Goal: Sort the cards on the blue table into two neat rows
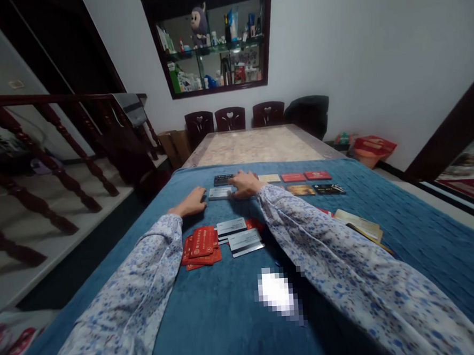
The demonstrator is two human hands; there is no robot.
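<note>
My left hand (191,203) rests on the blue cloth (213,307), fingers loosely bent and holding nothing, just left of a silver card (219,193). Reaching over the card rows, my right hand (245,184) has its fingers spread at the silver card's right end and partly hides the cards beneath. Behind them lies a black card (222,180). To the right are a cream card (269,178), two red cards (294,178), a gold card (300,190) and another black card (329,189). Nearer me lie a red card pile (202,243) and white striped cards (246,242).
Beside my right forearm sits a stack of cream and yellow cards (358,223). The bare tabletop (255,144) extends beyond the cloth, with chairs (230,119) behind it. A wooden railing (55,167) is at left, a red bag (374,146) at right.
</note>
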